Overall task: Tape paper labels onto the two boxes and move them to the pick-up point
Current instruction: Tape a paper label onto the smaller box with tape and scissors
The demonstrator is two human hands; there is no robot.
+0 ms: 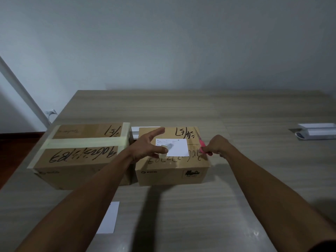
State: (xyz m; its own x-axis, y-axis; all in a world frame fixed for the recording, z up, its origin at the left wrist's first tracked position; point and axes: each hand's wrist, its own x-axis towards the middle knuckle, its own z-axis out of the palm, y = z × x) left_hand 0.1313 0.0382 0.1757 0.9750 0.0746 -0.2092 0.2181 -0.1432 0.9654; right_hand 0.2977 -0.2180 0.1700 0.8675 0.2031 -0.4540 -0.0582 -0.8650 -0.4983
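Note:
Two cardboard boxes stand side by side on the wooden table [236, 188]. The left box [81, 157] is larger, crossed with pale tape and marked in black. On top of the right box [172, 171] lies a white paper label [179, 147]. My left hand [145, 145] hovers over that label's left edge and pinches a short pale strip of tape [163, 151] at its fingertips, the other fingers spread. At the box's right top edge, my right hand [216, 144] grips a pink tool [201, 147].
A second white paper sheet [109, 217] lies on the table in front of the left box, partly under my left forearm. A white flat item [135, 132] sits behind the boxes. Another white object [316, 131] rests at the far right. The table's left edge drops to dark floor.

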